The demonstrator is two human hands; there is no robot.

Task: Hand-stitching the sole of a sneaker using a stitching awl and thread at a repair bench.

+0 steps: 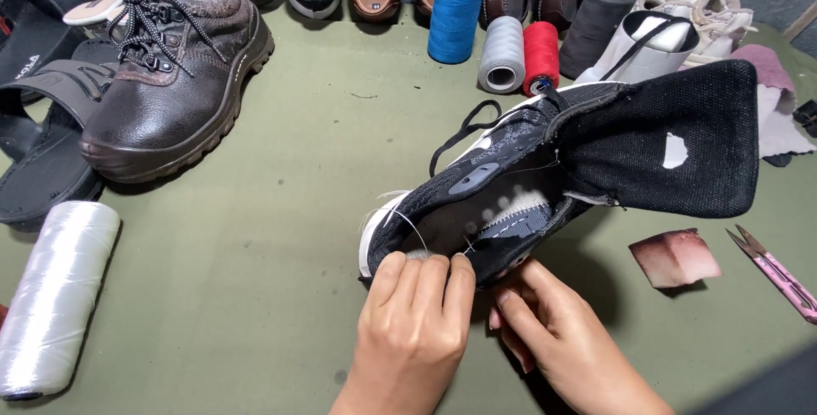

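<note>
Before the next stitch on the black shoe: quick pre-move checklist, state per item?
1. Left hand gripping the shoe at its lower edge: ok, fingers curl over the rim.
2. Right hand supporting from below: ok, fingers tucked under the shoe.
3. Thread free of snags: ok, a pale loop arcs clear near the white sole edge.
4. Needle located: cannot tell, none visible between the fingers.
5. Snips within reach: ok, lying on the table right of the hands, apart from the brown patch.
6. Lace out of the stitch area: ok, it trails off the far side.
</note>
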